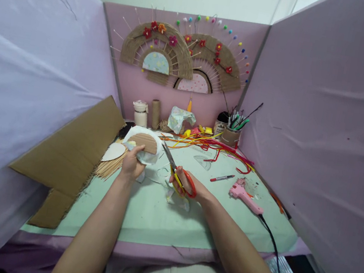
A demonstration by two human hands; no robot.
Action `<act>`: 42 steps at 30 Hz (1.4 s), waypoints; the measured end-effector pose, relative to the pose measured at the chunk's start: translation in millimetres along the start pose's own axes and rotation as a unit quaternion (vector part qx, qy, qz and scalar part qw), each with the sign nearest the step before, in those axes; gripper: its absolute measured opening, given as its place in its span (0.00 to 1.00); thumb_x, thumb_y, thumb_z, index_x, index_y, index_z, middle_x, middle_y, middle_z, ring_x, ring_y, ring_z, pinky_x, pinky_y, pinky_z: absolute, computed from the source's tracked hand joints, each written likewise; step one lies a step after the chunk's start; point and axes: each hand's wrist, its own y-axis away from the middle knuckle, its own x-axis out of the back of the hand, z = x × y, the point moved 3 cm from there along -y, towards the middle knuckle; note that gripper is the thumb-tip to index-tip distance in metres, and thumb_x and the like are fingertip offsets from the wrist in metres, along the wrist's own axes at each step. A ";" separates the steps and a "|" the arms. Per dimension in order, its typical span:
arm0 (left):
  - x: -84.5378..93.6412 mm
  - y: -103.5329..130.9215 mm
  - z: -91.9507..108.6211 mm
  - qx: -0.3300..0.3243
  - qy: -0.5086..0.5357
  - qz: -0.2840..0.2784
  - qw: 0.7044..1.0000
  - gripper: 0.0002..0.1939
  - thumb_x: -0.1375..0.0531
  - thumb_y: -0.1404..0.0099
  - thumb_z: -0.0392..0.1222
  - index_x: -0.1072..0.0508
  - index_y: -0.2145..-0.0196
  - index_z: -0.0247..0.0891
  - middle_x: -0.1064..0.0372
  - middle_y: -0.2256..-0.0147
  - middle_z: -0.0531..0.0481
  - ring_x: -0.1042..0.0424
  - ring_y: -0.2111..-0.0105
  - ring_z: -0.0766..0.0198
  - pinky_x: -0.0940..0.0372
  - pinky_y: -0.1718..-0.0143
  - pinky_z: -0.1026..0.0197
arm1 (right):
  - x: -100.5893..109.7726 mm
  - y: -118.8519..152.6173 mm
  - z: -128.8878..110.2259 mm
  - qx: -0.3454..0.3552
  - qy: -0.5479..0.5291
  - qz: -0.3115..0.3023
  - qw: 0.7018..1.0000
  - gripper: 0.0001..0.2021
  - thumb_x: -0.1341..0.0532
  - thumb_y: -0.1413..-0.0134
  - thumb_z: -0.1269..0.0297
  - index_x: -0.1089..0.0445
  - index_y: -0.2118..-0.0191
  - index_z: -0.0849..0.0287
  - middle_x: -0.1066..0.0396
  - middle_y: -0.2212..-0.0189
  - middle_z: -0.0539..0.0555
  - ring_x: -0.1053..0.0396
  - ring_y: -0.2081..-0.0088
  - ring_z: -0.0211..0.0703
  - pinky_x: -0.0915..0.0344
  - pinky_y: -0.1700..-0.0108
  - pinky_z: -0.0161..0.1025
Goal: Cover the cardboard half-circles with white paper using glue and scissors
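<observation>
My left hand grips a half-round piece of brown cardboard with a wider piece of pale fabric behind it, the fabric's edge showing all around. In my right hand are scissors with red and yellow handles. Their blades point up and left, the tips close to the fabric's right edge; I cannot tell whether they touch it. Scraps of pale fabric lie on the table under my right hand. Beside my left hand, a white rounded piece rests on a bundle of thin wooden sticks.
A large cardboard sheet leans at the left. On the right lie a pink glue gun with a black cord and a pen. Coloured pipe cleaners, a white jar and a tool pot stand behind.
</observation>
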 end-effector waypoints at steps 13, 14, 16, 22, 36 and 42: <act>-1.4 -0.6 2.6 -0.031 -0.004 0.003 0.999 0.20 0.39 0.50 0.27 0.28 0.58 0.40 0.24 0.64 0.52 0.26 0.59 0.62 0.35 0.53 0.59 | -5.1 3.4 2.1 -0.002 -0.015 -0.072 0.997 0.39 0.62 0.58 0.25 0.37 0.70 0.61 0.45 0.84 0.45 0.47 0.86 0.30 0.47 0.84 0.31; -1.6 -0.4 2.7 -0.031 -0.004 0.007 0.999 0.20 0.39 0.50 0.27 0.28 0.58 0.40 0.24 0.64 0.52 0.26 0.60 0.62 0.35 0.54 0.60 | -5.5 3.8 2.2 -0.002 -0.022 -0.079 0.997 0.40 0.62 0.58 0.25 0.37 0.70 0.61 0.44 0.83 0.45 0.46 0.85 0.30 0.47 0.84 0.31; -1.9 0.2 2.0 -0.025 -0.004 0.009 1.000 0.20 0.39 0.50 0.27 0.28 0.59 0.39 0.24 0.66 0.52 0.26 0.62 0.63 0.34 0.55 0.60 | -6.0 4.0 2.7 -0.003 -0.035 -0.088 0.995 0.40 0.62 0.58 0.25 0.37 0.69 0.61 0.44 0.83 0.45 0.46 0.85 0.30 0.46 0.83 0.31; -0.7 2.2 -6.7 0.015 -0.012 -0.010 1.000 0.15 0.38 0.51 0.28 0.27 0.63 0.37 0.25 0.70 0.53 0.26 0.69 0.65 0.34 0.56 0.61 | -6.4 2.4 2.2 -0.001 -0.064 -0.068 0.996 0.40 0.62 0.61 0.25 0.37 0.70 0.61 0.45 0.83 0.44 0.47 0.85 0.29 0.47 0.84 0.30; -6.9 10.7 -17.7 0.051 -0.070 -0.035 0.996 0.21 0.38 0.52 0.29 0.29 0.57 0.36 0.25 0.66 0.50 0.26 0.67 0.63 0.32 0.65 0.62 | -6.1 2.8 -3.9 -0.001 -0.101 0.006 0.995 0.37 0.57 0.61 0.25 0.39 0.70 0.59 0.45 0.82 0.44 0.47 0.85 0.29 0.48 0.84 0.30; -5.5 9.7 -17.4 0.048 -0.069 -0.034 0.996 0.21 0.38 0.52 0.29 0.29 0.58 0.36 0.25 0.66 0.51 0.26 0.69 0.64 0.32 0.65 0.62 | -5.0 5.8 -9.1 0.025 -0.039 0.015 0.999 0.37 0.59 0.57 0.26 0.39 0.70 0.59 0.46 0.83 0.44 0.47 0.85 0.30 0.46 0.83 0.32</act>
